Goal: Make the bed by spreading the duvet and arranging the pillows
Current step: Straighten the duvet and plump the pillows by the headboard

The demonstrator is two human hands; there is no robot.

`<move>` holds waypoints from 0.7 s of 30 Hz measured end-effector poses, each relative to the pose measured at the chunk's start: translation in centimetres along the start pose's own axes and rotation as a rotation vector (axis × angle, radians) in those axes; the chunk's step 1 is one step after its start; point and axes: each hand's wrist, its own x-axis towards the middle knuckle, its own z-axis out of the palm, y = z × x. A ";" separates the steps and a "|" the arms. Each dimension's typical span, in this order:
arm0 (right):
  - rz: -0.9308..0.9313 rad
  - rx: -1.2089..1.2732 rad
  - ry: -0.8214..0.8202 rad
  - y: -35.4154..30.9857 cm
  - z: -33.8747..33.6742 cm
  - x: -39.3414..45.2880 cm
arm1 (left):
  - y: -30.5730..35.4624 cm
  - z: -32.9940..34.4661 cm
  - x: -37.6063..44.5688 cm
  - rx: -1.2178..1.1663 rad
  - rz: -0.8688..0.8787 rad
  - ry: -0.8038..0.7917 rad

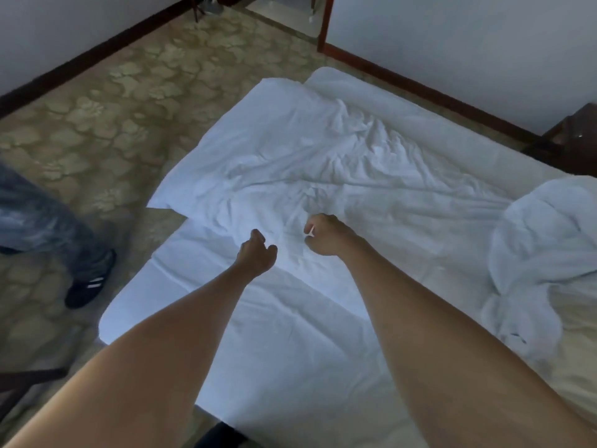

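A white duvet (323,150) lies wrinkled across the far half of the bed, and its left corner hangs past the bed's edge. The near half shows the flat white sheet (274,334). Both my arms reach forward to the duvet's near edge at mid-bed. My left hand (256,253) is curled at that edge with thumb and fingers pinched. My right hand (326,234) is a fist, and a bit of white fabric shows between its fingers. At the right side of the bed sits a crumpled white bundle of bedding (542,240); I cannot tell if it is a pillow.
Another person's leg in jeans with a dark shoe (89,286) stands on the patterned floor to the left of the bed. Dark wooden furniture (571,137) stands at the right by the wall. A dark frame piece (29,379) sits at lower left.
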 end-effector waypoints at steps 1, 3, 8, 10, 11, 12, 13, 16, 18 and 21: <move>-0.009 -0.014 -0.005 -1.1 0.3 1.0 | -0.8 -0.6 0.9 -0.031 -0.027 -0.004; -0.033 -0.045 -0.013 -2.8 0.9 2.8 | -2.1 -1.5 2.4 -0.083 -0.073 -0.020; -0.066 -0.147 -0.014 -5.5 1.8 7.1 | -4.2 -3.0 6.8 -0.192 -0.150 -0.034; -0.082 -0.172 -0.004 -6.3 2.3 9.0 | -4.4 -3.4 8.7 -0.239 -0.170 -0.016; -0.090 -0.182 0.004 -6.7 2.5 10.1 | -4.6 -3.5 9.8 -0.265 -0.176 -0.005; -0.097 -0.193 0.009 -7.0 2.7 11.1 | -4.8 -3.6 10.7 -0.293 -0.192 0.003; -0.105 -0.206 0.011 -7.3 2.9 12.1 | -5.1 -3.4 11.8 -0.322 -0.207 0.017; -0.111 -0.266 0.001 -7.7 3.5 15.1 | -6.0 -2.9 14.5 -0.407 -0.280 0.035; -0.082 -0.298 -0.024 -7.7 4.0 17.0 | -6.6 -2.5 16.4 -0.505 -0.353 0.046; -0.042 -0.250 -0.072 -7.7 5.0 20.1 | -7.2 -2.5 19.6 -0.739 -0.570 0.100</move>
